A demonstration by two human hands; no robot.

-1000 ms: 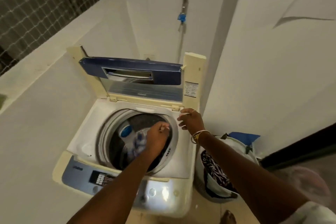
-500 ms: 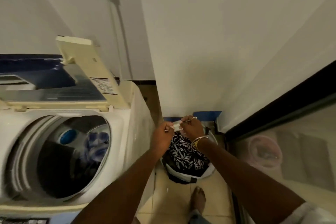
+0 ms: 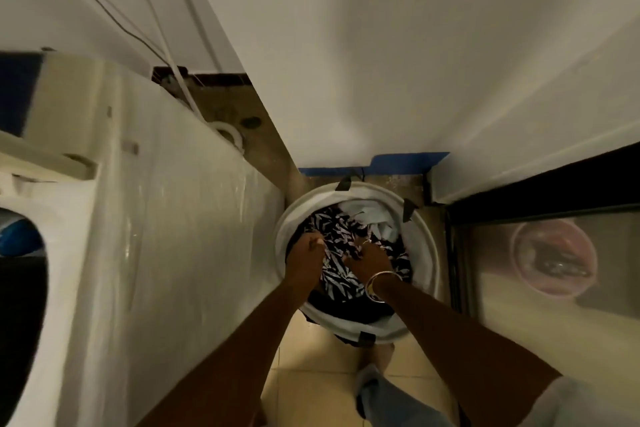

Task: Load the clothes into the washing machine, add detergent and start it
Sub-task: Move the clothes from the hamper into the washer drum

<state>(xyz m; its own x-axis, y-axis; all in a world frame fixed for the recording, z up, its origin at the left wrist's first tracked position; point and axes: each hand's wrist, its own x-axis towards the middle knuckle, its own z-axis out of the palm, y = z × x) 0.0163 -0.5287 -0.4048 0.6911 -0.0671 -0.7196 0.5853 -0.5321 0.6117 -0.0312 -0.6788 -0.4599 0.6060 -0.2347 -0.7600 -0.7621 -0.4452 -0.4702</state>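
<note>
A round white laundry basket [image 3: 429, 253] stands on the floor between the washing machine [image 3: 166, 225] and the wall. It holds a black-and-white leaf-patterned garment [image 3: 337, 265] and a pale cloth [image 3: 370, 218] at the back. Both my hands are down inside the basket. My left hand [image 3: 306, 255] has its fingers closed on the left part of the patterned garment. My right hand [image 3: 369, 258], a bangle on its wrist, grips the same garment a little to the right. The machine's open drum [image 3: 20, 274] shows at the far left edge.
The white wall [image 3: 381, 62] rises right behind the basket. A dark-framed glass door [image 3: 540, 253] is on the right, with a pink tub [image 3: 554, 256] seen through it. My foot [image 3: 381, 357] stands on the tiled floor just under the basket. A hose runs behind the machine.
My view has swung from the drum to the basket. Both hands have dropped from above the basket into it and have closed on the patterned garment.
</note>
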